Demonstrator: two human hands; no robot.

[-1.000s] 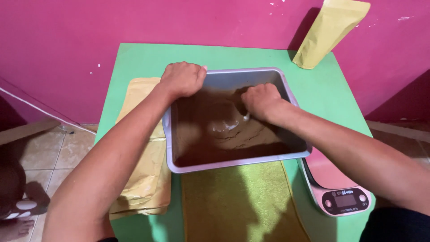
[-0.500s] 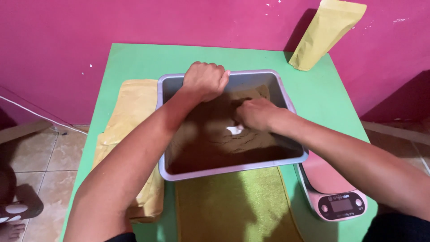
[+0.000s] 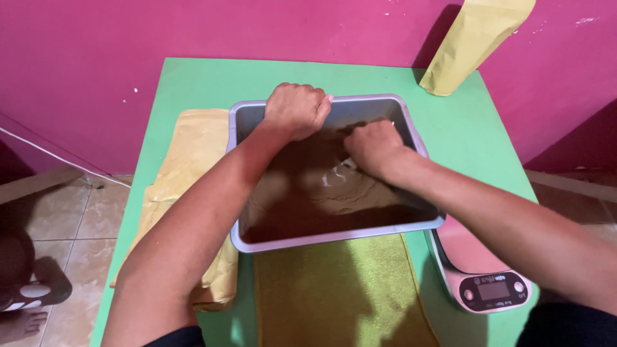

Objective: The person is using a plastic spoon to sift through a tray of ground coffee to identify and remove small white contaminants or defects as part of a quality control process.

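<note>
A grey rectangular tray (image 3: 334, 239) holding brown powder (image 3: 308, 205) sits in the middle of the green table (image 3: 205, 83). My left hand (image 3: 295, 109) is closed in a fist over the tray's far rim. My right hand (image 3: 375, 148) is down inside the tray near its far right side, closed around a small shiny metal scoop (image 3: 337, 172). The scoop's bowl rests in the powder, and its handle is hidden by my fingers. The powder's surface is uneven, with lighter patches around the scoop.
A stack of tan paper pouches (image 3: 193, 186) lies left of the tray. Another pouch (image 3: 475, 45) leans on the pink wall at the back right. A pink digital scale (image 3: 479, 273) sits at the front right, with a yellow-green cloth (image 3: 340, 295) in front of the tray.
My left hand has slid along the far rim from the left corner toward the middle. My right hand has moved with the scoop toward the tray's far right.
</note>
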